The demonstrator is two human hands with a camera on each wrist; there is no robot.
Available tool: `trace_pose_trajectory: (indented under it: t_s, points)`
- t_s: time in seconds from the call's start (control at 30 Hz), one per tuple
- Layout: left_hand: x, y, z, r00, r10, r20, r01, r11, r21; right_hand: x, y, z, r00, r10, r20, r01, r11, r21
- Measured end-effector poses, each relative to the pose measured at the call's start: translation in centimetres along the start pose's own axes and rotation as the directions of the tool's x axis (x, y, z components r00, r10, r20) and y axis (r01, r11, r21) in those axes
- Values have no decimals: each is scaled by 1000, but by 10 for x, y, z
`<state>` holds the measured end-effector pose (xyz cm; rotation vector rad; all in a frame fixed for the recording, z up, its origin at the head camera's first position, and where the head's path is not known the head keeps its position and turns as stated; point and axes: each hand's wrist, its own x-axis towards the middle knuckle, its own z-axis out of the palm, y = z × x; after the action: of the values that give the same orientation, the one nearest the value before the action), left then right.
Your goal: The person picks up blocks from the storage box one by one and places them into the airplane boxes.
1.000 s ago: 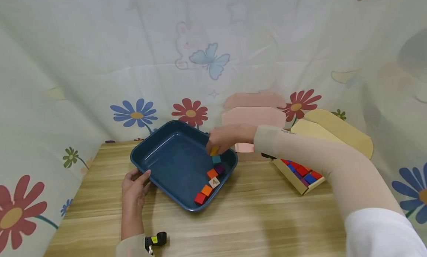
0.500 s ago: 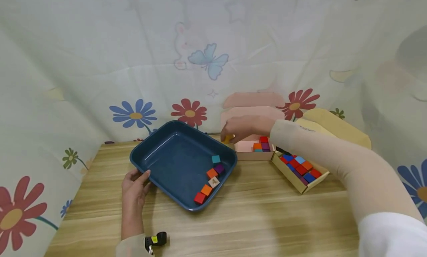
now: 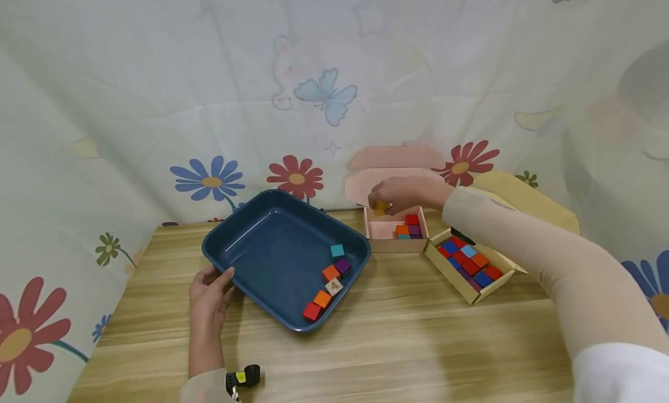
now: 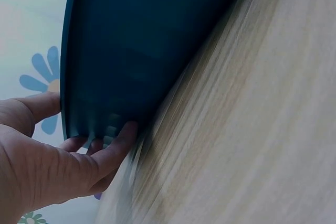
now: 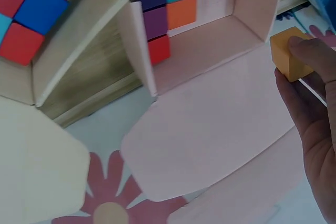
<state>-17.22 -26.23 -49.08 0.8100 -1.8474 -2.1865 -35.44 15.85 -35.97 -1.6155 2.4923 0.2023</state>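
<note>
My left hand (image 3: 209,295) grips the near-left edge of a dark blue tray (image 3: 266,258), thumb at the rim and fingers against the underside in the left wrist view. Several coloured cubes lie along the tray's right side, among them a teal cube (image 3: 337,251), a red cube (image 3: 312,311) and a pale cube marked 4 (image 3: 334,285). My right hand (image 3: 407,193) pinches a yellow-orange cube (image 5: 286,53) between thumb and fingers, above the left part of an open pink box (image 3: 397,245). Red, orange, purple and teal cubes sit together in that box's right part.
Right of the pink box stands an open pale yellow box (image 3: 450,275), holding red, blue and orange cubes (image 3: 471,267). Both lids are raised at the back. A patterned curtain (image 3: 235,101) hangs behind the wooden table (image 3: 392,345).
My right hand has lifted the yellow-orange cube out of the tray and carried it right, over the pink box. The left hand stays at the tray's edge.
</note>
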Motion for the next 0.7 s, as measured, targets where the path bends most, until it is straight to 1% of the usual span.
trace_pose_trajectory:
  t_s: [0.13, 0.27, 0.43, 0.57, 0.7]
  points:
    - [-1, 0, -1, 1000, 2, 2, -2, 1000, 3, -8, 8, 7, 999, 48, 5, -48, 998, -34]
    - [-1, 0, -1, 1000, -2, 1, 2, 1000, -2, -15, 15, 14, 998, 67, -1, -67, 995, -74]
    - [-1, 0, -1, 1000, 6, 11, -6, 1000, 1, -21, 21, 25, 995, 101, 4, -100, 991, -88]
    - [-1, 0, -1, 1000, 8, 12, -8, 1000, 4, -22, 22, 34, 992, 124, 2, -123, 986, -114]
    - [-1, -1, -1, 1000, 7, 19, -7, 1000, 7, -21, 19, 43, 991, 134, -15, -135, 986, -98]
